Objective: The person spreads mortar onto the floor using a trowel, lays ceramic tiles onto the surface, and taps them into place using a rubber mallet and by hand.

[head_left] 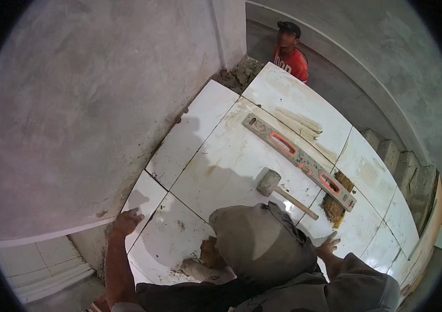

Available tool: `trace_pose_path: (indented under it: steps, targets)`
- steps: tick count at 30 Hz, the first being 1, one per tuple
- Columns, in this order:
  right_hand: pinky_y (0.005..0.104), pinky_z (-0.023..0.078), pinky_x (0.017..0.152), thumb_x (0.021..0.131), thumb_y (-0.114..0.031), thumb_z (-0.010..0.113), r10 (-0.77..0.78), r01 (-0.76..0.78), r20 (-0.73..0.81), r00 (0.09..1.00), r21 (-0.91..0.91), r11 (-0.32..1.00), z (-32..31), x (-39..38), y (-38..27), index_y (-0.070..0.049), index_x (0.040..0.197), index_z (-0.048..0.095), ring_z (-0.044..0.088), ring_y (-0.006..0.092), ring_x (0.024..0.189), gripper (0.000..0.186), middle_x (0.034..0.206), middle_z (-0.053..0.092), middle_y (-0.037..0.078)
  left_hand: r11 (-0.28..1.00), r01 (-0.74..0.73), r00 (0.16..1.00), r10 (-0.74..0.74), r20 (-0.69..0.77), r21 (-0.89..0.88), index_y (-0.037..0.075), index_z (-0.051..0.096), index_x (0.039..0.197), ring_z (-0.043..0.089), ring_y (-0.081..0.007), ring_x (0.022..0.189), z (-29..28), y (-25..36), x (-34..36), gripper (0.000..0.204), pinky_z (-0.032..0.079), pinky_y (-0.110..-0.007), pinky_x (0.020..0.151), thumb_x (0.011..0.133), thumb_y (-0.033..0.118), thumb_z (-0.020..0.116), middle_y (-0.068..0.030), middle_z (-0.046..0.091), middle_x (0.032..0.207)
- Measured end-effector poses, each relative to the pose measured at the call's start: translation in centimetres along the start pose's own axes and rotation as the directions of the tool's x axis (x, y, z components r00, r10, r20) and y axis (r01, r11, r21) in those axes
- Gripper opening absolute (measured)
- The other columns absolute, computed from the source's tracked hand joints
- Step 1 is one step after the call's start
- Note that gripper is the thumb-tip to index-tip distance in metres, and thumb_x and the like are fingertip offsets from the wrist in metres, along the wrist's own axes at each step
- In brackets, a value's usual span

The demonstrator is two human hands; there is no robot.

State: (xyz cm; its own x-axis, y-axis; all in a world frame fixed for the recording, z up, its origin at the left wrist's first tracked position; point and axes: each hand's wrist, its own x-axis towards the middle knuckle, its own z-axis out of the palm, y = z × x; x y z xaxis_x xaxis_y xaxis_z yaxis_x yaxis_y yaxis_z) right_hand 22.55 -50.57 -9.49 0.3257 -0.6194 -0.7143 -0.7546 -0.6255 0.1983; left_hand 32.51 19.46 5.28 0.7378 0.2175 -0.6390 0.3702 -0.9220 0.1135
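Small white tile (147, 195), set by wall (70, 114). L hand (127, 222): fingers part-open at its edge, contact unclear. R hand (327, 246): fingers spread over lg tile (359, 226), no grip seen. Prob. stiff, brittle, slick; hold by opp. edges.

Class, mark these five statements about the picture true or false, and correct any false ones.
1. The mallet lies beside the spirit level on white tiles. True.
2. The left hand is nearer the grey wall than the right hand. True.
3. The right hand grips the mallet. False: the mallet lies loose.
4. The level is entirely blue. False: it is grey with orange-red parts.
5. A person in red wears a dark cap. True.
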Motion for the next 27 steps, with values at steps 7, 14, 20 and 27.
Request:
trace_pose_path:
  steps: [7,14,20,27]
  targets:
    - [0.0561,0.017,0.105,0.046,-0.034,0.088,0.007,-0.012,0.03,1.0,0.173,0.985,-1.4,-0.8,-0.6,-0.012,0.135,-0.024,0.001,0.0548,0.127,0.144,0.139,-0.016,0.031,0.979,-0.087,0.948,0.024,-0.317,-0.185,0.006,0.06,0.111,0.062,-0.0281,0.09,-2.0,6.9,-4.4,0.037,0.048,-0.033,0.081,0.08,0.026,0.059,-0.0192,0.063,0.098]
    - [0.0595,0.02,0.102,0.058,-0.038,0.081,0.06,-0.061,-0.031,0.998,-0.018,0.998,0.3,2.4,1.1,-0.017,0.137,-0.021,0.004,0.0538,0.128,0.131,0.141,-0.011,0.03,0.988,-0.065,0.943,0.014,-0.332,-0.143,0.003,0.058,0.111,0.055,-0.0357,0.102,5.0,11.4,-3.3,0.047,0.041,-0.039,0.09,0.084,0.039,0.048,-0.0219,0.059,0.105]
    - [0.0589,0.02,0.102,0.055,-0.038,0.082,-0.002,0.001,-0.008,1.0,-0.084,0.997,-2.1,3.9,2.9,-0.012,0.135,-0.022,0.002,0.0554,0.127,0.134,0.139,-0.015,0.032,0.637,0.464,0.703,-0.687,-0.181,-0.616,0.0,0.05,0.118,0.051,-0.0378,0.108,17.2,17.1,-4.8,0.063,0.039,-0.04,0.092,0.076,0.047,0.058,-0.0243,0.056,0.111]
    - [0.0583,0.02,0.102,0.052,-0.037,0.084,0.061,-0.065,0.06,0.996,0.066,0.996,-1.7,1.9,-0.7,-0.006,0.133,-0.024,-0.001,0.0572,0.126,0.139,0.136,-0.02,0.034,0.342,0.536,0.657,-0.743,0.127,-0.772,-0.003,0.044,0.118,0.051,-0.0327,0.103,25.0,24.1,-5.4,0.067,0.041,-0.04,0.09,0.068,0.033,0.071,-0.02,0.052,0.112]
